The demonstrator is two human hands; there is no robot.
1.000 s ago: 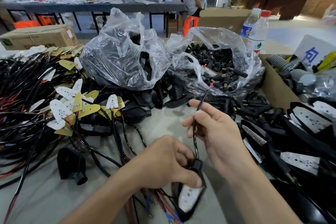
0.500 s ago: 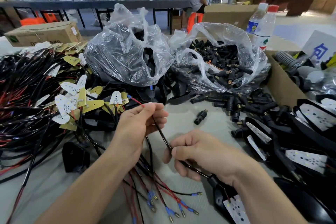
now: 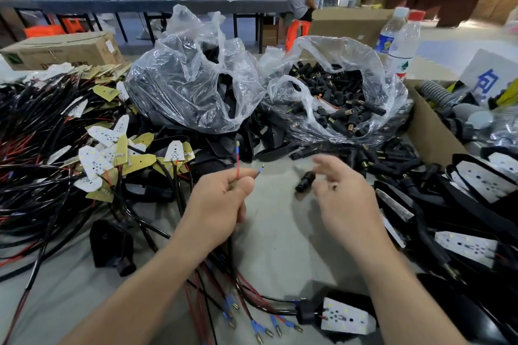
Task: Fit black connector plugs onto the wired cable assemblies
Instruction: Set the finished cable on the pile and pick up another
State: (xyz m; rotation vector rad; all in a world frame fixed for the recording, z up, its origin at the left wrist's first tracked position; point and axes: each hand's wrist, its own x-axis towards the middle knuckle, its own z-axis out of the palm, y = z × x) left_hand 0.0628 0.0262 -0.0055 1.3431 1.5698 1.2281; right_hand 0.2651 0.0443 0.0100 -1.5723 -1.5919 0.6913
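Left hand (image 3: 221, 204): clenched round a thin black cable (image 3: 231, 246), which drops from under the palm to the table (image 3: 280, 246). Two leads stand out above the fist: a red wire (image 3: 237, 165) with blue sleeve and brass tip, upright, and a second wire (image 3: 259, 172), shorter, leaning toward the right hand.

Right hand (image 3: 344, 199): released, fingers loosely bent and apart, blurred; nothing seen in it. Just ahead of its fingertips, one connector plug (image 3: 305, 180) lies alone on the table, black, matte, cylindrical, not touched.

Beyond the right hand: crinkled clear bag of plugs (image 3: 364, 70), mouth open. Beyond the left hand: second clear bag (image 3: 190, 87), dark parts inside.

Outward of the left hand: glossy black and red cable pile (image 3: 42, 134). Outward of the right hand: cardboard box (image 3: 429, 126) edge. Bare grey table between and below the hands; near the right wrist, a white LED board (image 3: 346, 316), dotted, flat.
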